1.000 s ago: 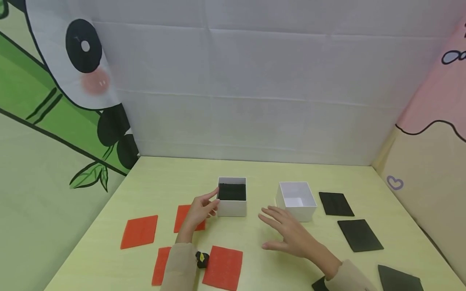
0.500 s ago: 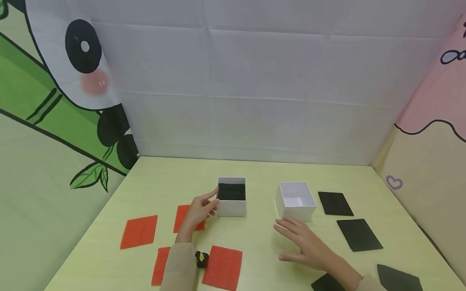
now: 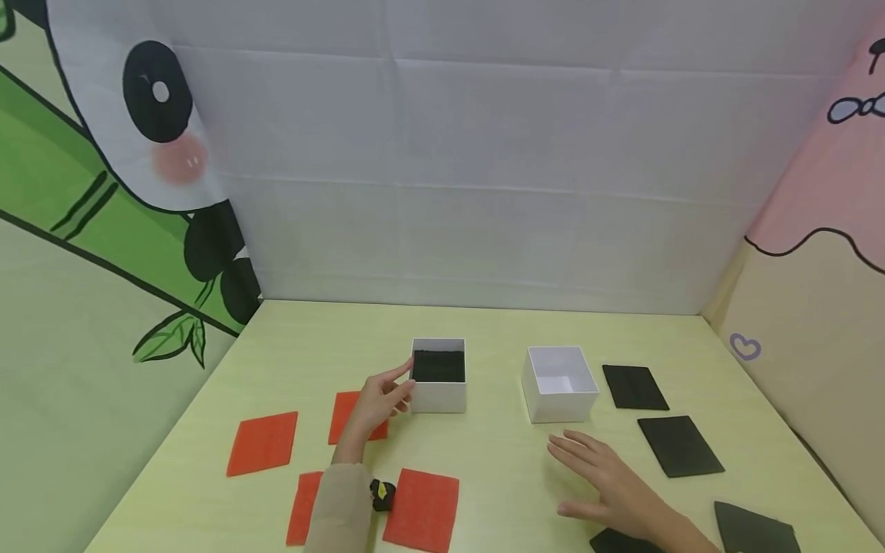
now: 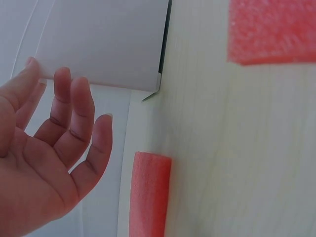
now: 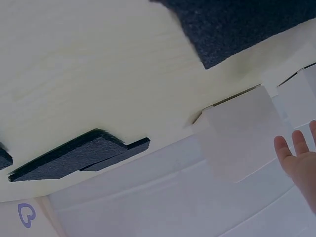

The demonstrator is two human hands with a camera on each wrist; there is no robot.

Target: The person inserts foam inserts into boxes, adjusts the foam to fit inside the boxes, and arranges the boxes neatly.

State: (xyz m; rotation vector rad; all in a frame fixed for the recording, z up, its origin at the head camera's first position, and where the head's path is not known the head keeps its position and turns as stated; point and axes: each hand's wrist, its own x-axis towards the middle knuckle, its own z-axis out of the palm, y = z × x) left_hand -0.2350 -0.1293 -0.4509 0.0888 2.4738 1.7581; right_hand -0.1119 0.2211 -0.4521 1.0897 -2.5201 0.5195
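My left hand [image 3: 376, 403] touches the left side of a white box [image 3: 439, 398] with thumb and index fingertips near its front corner. Its other fingers are loosely bent beside the box, as the left wrist view shows. Inside that box lies black foam [image 3: 439, 366]. My right hand [image 3: 608, 480] hovers over the table with fingers spread and nothing in them. It is in front of a second white box [image 3: 563, 407], whose visible inside is bare. In the right wrist view, only part of the right hand [image 5: 301, 160] shows.
Several red foam sheets [image 3: 263, 444] lie on the left of the pale table [image 3: 494, 499]. On the right lie several black foam sheets [image 3: 681, 445], one partly hidden by the right arm. A white backdrop [image 3: 484, 192] rises behind the table, with printed cloths at both sides.
My right hand has drawn back to the right and toward me, away from the second box. The left hand has stayed at the first box, and the boxes and sheets lie as before.
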